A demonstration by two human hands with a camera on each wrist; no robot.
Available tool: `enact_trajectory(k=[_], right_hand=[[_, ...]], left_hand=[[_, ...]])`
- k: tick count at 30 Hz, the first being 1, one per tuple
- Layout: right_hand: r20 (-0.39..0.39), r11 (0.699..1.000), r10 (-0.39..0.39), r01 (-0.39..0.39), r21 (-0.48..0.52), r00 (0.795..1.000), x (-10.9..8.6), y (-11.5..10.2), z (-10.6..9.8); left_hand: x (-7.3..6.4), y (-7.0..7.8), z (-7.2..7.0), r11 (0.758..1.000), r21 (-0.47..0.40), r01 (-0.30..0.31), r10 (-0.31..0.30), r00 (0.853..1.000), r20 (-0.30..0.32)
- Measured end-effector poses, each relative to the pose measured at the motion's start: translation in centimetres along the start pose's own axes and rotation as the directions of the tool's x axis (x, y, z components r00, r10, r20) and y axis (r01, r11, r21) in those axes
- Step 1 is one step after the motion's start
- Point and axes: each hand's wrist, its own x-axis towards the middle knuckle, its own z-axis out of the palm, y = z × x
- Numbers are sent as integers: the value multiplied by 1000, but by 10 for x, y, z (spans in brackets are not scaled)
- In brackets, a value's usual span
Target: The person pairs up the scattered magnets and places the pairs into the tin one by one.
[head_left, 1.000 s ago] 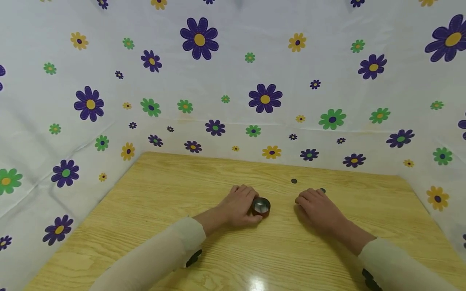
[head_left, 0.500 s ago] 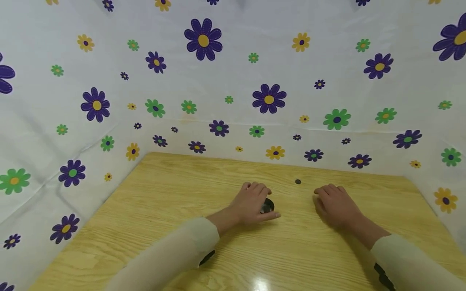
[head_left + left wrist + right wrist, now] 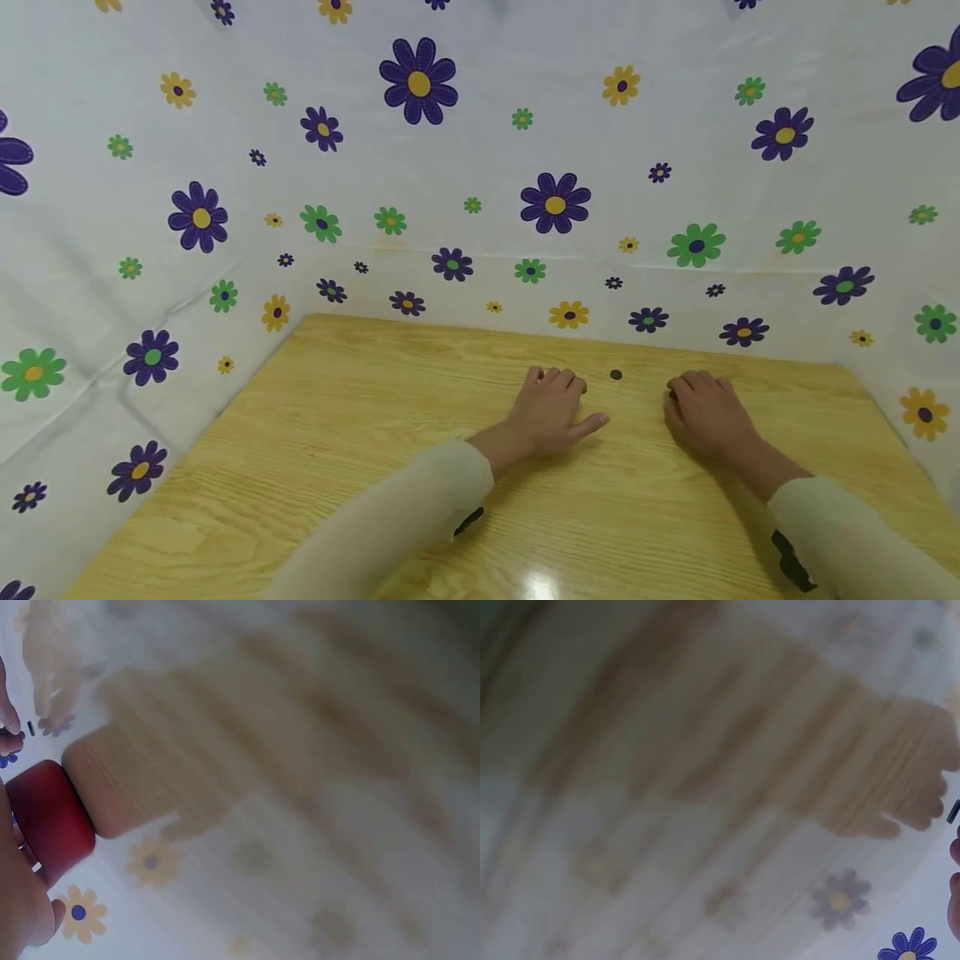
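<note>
My left hand (image 3: 551,414) is spread low over the middle of the table, its thumb stretched out to the right. Under it, and hidden in the head view, stands a small round red cup (image 3: 52,817), which the left wrist view shows upright beneath the palm. My right hand (image 3: 712,419) is curled near the back right of the table. Its fingertips pinch a small dark disc (image 3: 672,395), mostly covered by the fingers. A second small dark disc (image 3: 616,375) lies flat on the table, between and beyond both hands.
The glossy wood-grain table (image 3: 360,392) meets a white flowered sheet (image 3: 480,150) along its back and sides. Both wrist views are largely filled by reflections in the tabletop.
My left hand has loosened its hold on the red cup, straightened its thumb and moved right and forward over it. The right hand has shifted right and curled over the dark disc.
</note>
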Motion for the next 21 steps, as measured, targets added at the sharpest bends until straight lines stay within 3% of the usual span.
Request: enact_trajectory(k=[10,16,21], right_hand=[[31,999,11,-10,-50,999,1,4,2],[52,998,20,-17,-65,998,0,6,2],[41,994,-21,25,-103,999,1,6,2]], left_hand=[[32,20,-2,997,47,58,-60,997,50],[49,31,-2,994,84,76,-89,983,163],[58,31,-5,990,116,74,-100,967,233]])
